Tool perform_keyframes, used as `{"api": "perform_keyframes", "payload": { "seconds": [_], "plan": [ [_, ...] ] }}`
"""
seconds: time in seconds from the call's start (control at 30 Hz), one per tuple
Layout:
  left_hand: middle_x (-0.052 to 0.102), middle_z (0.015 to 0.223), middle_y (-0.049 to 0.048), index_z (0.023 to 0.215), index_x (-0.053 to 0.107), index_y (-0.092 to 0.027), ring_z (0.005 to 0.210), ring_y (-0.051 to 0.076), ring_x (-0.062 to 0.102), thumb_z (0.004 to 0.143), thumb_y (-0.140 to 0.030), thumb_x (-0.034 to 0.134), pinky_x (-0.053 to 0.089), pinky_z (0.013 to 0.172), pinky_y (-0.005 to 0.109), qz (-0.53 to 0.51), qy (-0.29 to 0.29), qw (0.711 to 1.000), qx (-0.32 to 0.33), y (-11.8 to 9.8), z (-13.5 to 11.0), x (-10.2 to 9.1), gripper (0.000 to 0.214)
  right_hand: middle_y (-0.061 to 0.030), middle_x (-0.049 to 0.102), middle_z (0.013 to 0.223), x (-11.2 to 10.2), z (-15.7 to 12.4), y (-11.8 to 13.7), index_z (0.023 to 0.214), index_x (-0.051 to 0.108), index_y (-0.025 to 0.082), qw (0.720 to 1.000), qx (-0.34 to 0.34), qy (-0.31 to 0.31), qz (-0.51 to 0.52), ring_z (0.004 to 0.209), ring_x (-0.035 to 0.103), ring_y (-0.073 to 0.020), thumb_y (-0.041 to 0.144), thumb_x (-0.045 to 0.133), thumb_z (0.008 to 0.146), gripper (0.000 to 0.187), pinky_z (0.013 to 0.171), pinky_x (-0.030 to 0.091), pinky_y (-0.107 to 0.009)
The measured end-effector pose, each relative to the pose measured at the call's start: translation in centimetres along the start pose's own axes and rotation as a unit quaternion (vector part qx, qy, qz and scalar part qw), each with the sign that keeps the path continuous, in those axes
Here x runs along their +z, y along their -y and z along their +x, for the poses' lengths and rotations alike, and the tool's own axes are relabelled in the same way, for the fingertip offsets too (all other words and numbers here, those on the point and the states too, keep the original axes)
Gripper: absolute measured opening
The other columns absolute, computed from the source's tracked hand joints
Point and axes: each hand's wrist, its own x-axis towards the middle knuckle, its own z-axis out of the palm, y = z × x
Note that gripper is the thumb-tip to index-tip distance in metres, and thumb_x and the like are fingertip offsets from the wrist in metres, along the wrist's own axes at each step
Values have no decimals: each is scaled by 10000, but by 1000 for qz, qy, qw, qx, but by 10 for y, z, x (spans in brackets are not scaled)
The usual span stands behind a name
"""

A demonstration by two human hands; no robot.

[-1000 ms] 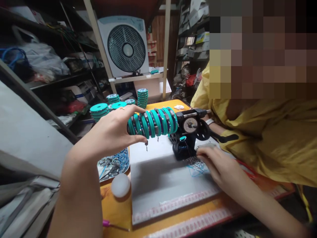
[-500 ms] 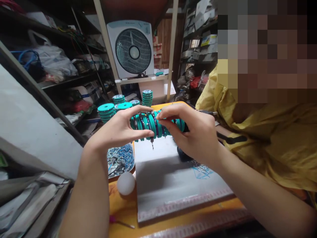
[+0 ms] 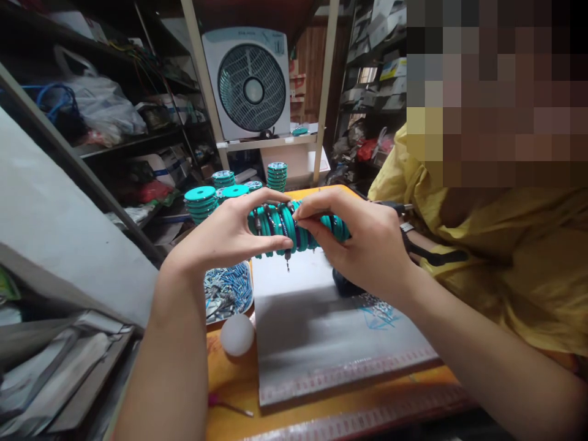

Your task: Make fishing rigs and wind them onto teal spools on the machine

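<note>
A row of teal round discs (image 3: 277, 228), stacked on edge with dark parts between them, is held sideways above the board. My left hand (image 3: 239, 228) grips its left part, thumb below and fingers over the top. The thumb and forefinger of my right hand (image 3: 356, 229) are pinched together at the middle of the row; what lies between these fingertips is too small to make out. A small dark part with a thin metal tip (image 3: 288, 263) sticks out below the discs near my left thumb. My right hand covers the row's right end.
A grey board (image 3: 312, 343) lies on the orange table (image 3: 275, 422). To its left are a white ball (image 3: 237, 335), a screwdriver (image 3: 234, 408) and a tray of small blue-and-silver pieces (image 3: 229, 291). Stacked teal discs (image 3: 201, 204) stand behind. A person in a yellow top (image 3: 505, 257) is at right.
The view has shifted slightly, so everything sits a little further right. Both hands keep nearly the same hold on the row of discs.
</note>
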Motion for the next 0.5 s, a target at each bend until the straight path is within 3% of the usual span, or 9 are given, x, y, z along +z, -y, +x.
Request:
{"api": "perform_keyframes", "payload": {
  "seconds": [0.33,0.5],
  "plan": [
    [638,1234,37,1248,571,-244,1153,253,580,783,-455,717,445,992,374,-8,-4,1000,7,1,0,0,531,7,713,892,-3,1,0,908,584,257,999,-24,30,-8,853,675,-166,117,518,938,157,751,556,-320],
    [608,1274,45,1257,553,-231,1166,250,569,771,-477,725,453,979,359,-17,-13,1000,8,2,0,0,572,7,711,892,-6,0,-3,896,579,256,999,-4,45,1,810,677,-162,106,535,921,159,702,548,-301]
  ]
}}
